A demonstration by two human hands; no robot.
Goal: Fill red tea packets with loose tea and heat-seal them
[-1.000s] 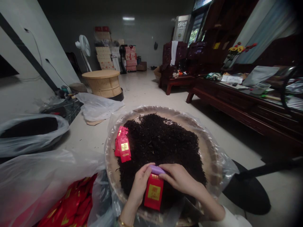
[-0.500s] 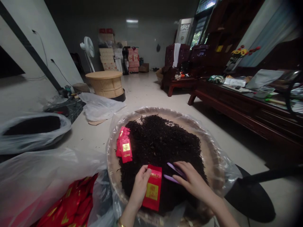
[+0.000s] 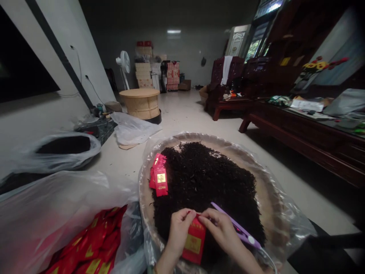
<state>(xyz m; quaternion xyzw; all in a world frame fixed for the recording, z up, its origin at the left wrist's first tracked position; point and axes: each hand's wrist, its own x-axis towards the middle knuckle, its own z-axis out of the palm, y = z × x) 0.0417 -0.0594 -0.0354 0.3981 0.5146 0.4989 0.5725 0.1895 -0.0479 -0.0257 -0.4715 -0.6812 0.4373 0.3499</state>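
My left hand (image 3: 181, 230) pinches the upper left corner of a red foil packet (image 3: 194, 241) with a gold square label. On its top right edge, the fingers of my right hand (image 3: 219, 230) are pinched as well. The packet is upright over a heap of dark, dry tea leaves (image 3: 205, 179). A purple hair straightener (image 3: 242, 230) with a pale cord lies over the leaves just beyond my right hand, its jaws close together. Several similar red packets (image 3: 161, 182) rest at the heap's left side.
The leaves fill a round, plastic-lined tray (image 3: 270, 182). At lower left, a clear bag (image 3: 71, 186) holds many red packets; behind it is another bag of dark leaves (image 3: 65, 145). A dark wooden table (image 3: 299, 139) stands right, a round stool (image 3: 139, 102) farther back.
My right hand has left the hair straightener, which was open in it, and moved left to the packet's top edge. The view has turned slightly left.
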